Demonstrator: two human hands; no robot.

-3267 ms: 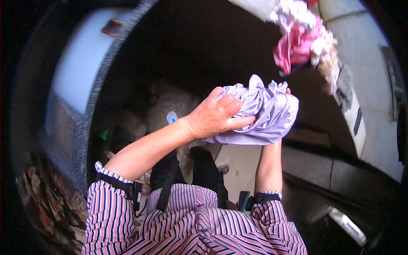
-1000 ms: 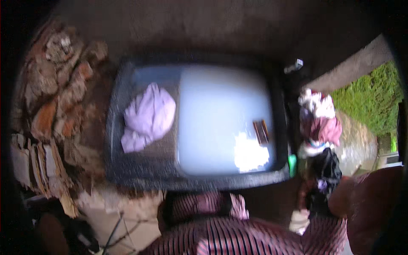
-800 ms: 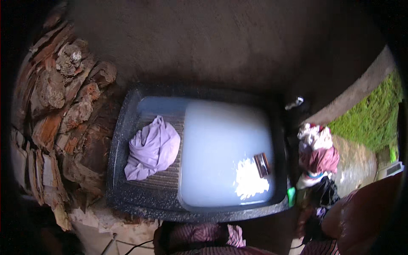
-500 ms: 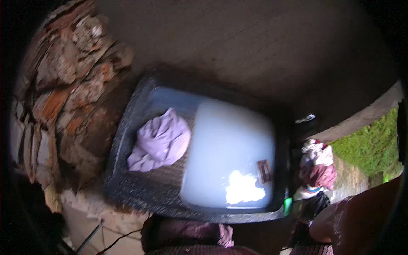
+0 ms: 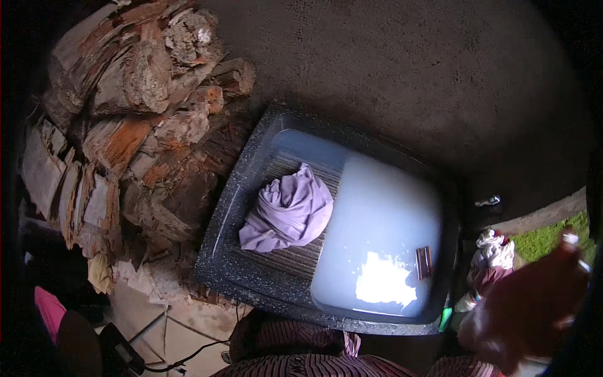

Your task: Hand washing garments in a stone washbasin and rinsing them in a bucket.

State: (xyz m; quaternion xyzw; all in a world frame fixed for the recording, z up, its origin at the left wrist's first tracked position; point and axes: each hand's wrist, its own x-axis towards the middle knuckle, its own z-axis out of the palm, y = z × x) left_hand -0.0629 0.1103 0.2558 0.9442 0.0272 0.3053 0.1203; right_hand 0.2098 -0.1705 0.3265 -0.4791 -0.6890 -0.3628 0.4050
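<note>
A dark speckled laundry sink (image 5: 217,251) lies before me. On its ribbed washboard side sits a bunched lilac cloth (image 5: 289,210). Cloudy whitish water (image 5: 377,213) fills the basin on the right, with a small brown rectangular object (image 5: 424,262) near its right wall; its kind is unclear. My right hand (image 5: 531,301) is at the right edge, outside the sink, close to a heap of clothes (image 5: 493,261). Motion blurs it, and its fingers cannot be read clearly. I cannot make out my left hand in view.
Stacked rough wood (image 5: 144,119) rises at the left. A dark wall (image 5: 389,69) stands behind the sink, with a metal tap (image 5: 488,201) at the right. Something green (image 5: 445,318) touches the sink's front right corner. A black cable (image 5: 188,358) crosses the tiles below; grass (image 5: 540,242) lies far right.
The view has shifted, so the sink appears farther right and more wood shows. My right arm has changed its pose, and the hand now shows at the right edge. The lilac cloth stays put.
</note>
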